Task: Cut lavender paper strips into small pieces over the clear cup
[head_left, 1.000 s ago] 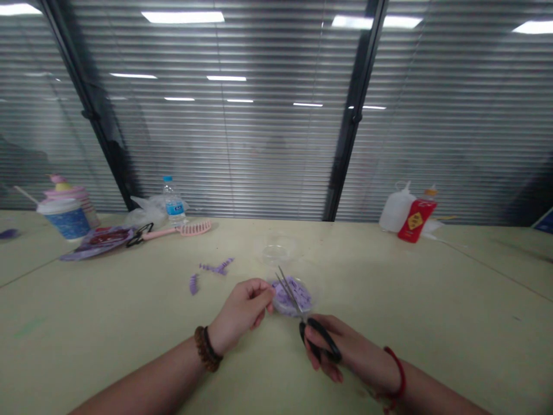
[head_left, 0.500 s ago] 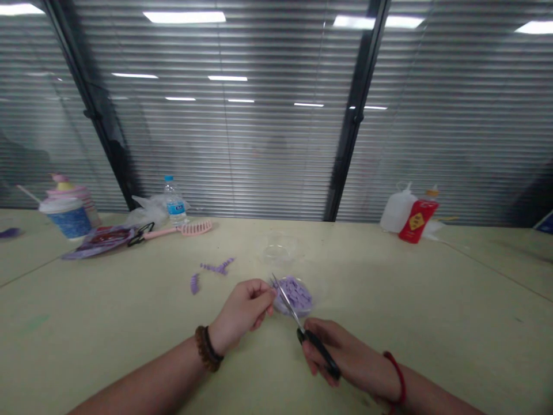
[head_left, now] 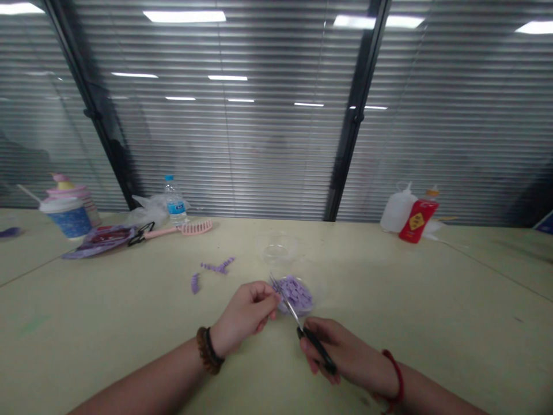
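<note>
My right hand (head_left: 322, 346) grips a pair of scissors (head_left: 294, 314) by the black handles, the blades angled up and to the left. Beside the blades, my left hand (head_left: 250, 308) is closed in a pinch; whatever lies between its fingertips is too small to make out. A clear round dish (head_left: 298, 313) filled with small purple pieces (head_left: 296, 292) sits just beyond both hands, partly behind the blades. Several purple strips (head_left: 218, 267) lie on the table to the left, with a short curved purple strip (head_left: 195, 283) nearer to me.
A clear round lid or dish (head_left: 276, 251) lies behind the filled one. Back left are a blue paper cup (head_left: 71, 219), a purple packet (head_left: 101, 239), a pink hairbrush (head_left: 196, 228) and a water bottle (head_left: 175, 204). Back right stand a red bottle (head_left: 417, 220) and a white squeeze bottle (head_left: 396, 211).
My left hand has shifted slightly to the right, toward the scissor blades. The scissors' handles have come a little closer together. The things on the table stay where they were.
</note>
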Demonstrator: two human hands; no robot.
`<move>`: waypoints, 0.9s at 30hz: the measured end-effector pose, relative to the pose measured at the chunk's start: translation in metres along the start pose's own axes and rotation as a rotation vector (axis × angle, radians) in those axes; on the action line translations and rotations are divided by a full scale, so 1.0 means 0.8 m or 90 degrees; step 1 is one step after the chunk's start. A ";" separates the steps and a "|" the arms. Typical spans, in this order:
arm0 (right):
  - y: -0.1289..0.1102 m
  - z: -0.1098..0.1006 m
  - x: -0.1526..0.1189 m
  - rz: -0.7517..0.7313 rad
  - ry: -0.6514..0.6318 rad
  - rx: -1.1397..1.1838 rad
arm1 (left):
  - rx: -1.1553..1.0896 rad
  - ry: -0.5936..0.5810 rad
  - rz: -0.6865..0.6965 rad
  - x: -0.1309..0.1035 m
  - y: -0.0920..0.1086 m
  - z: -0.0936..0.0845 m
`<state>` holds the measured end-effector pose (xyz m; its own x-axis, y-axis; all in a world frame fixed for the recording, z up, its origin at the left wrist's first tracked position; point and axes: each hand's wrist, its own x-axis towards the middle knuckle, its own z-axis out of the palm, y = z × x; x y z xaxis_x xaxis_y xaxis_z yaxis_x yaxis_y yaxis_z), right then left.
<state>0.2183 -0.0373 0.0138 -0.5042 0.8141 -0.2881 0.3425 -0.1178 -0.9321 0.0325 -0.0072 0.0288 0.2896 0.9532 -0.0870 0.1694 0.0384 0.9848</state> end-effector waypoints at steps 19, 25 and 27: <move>0.003 -0.001 0.002 -0.006 0.019 0.028 | 0.010 0.012 0.012 -0.001 0.005 0.001; 0.004 -0.002 0.002 -0.001 0.050 0.046 | 0.040 0.029 0.012 0.003 0.002 -0.004; 0.009 -0.003 0.003 0.013 0.050 0.027 | 0.040 0.030 0.011 0.003 0.001 -0.004</move>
